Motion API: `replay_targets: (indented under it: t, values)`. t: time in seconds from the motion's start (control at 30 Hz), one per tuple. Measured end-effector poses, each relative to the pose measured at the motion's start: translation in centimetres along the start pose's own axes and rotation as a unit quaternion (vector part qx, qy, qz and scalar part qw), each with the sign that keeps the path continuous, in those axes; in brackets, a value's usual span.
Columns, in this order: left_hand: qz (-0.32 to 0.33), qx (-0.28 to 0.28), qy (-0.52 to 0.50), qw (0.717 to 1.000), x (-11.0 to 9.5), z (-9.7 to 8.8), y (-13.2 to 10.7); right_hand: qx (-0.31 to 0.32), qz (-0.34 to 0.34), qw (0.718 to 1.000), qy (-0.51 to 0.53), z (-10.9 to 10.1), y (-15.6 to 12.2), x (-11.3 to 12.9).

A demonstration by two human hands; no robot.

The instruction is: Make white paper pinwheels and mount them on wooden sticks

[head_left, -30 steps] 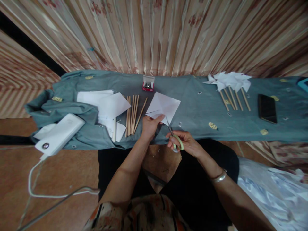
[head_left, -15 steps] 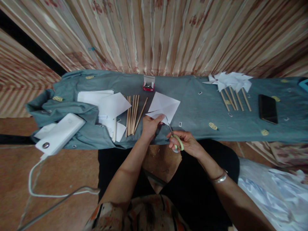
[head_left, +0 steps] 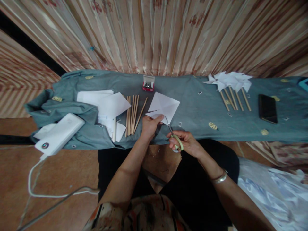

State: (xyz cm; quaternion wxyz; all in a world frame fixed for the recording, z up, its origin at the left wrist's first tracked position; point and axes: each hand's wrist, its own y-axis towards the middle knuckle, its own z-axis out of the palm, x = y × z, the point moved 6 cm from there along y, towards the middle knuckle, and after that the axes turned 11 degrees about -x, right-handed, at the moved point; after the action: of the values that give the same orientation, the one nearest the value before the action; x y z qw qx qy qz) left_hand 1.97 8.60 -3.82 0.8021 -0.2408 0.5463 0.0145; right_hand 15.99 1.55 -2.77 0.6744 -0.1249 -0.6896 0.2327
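A square sheet of white paper [head_left: 166, 104] with a slit at its left corner lies over the cloth, its near side pinched between the thumb and fingers of my left hand [head_left: 150, 125]. My right hand [head_left: 185, 141] is closed round the green handles of a pair of scissors [head_left: 171, 129]. The blades reach into the paper's near corner, just right of my left thumb. Wooden sticks [head_left: 133, 115] lie beside my left hand. Beyond the paper stands a small open red box [head_left: 148, 85] of shiny metal pieces.
Stacked white paper [head_left: 106, 102] lies left of the sticks, and a white power bank [head_left: 60, 133] with a cable rests at the left edge. Paper pinwheels [head_left: 231, 81] on sticks and a black phone [head_left: 268, 108] lie to the right. A striped curtain [head_left: 154, 38] hangs behind the cloth-covered table [head_left: 197, 118].
Almost nothing differs. The whole view has shifted very slightly; both hands keep their hold on the paper and the scissors.
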Motion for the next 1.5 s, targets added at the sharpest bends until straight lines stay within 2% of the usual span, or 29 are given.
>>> replay_targets:
  t: [0.23, 0.7, 1.5]
  values:
    - [0.015, 0.023, 0.025, 0.999, -0.19, 0.13, -0.20, 0.001, -0.007, 1.000, -0.004, 0.21, 0.31, 0.10]
    - [-0.006, 0.015, 0.001, 1.000, -0.04, 0.08, -0.15, -0.012, 0.002, 1.000, 0.015, 0.39, 0.49, 0.26]
    - [-0.008, 0.018, 0.009, 1.000, -0.43, 0.14, -0.44, -0.018, -0.012, 1.000, 0.002, 0.60, 0.77, 0.72]
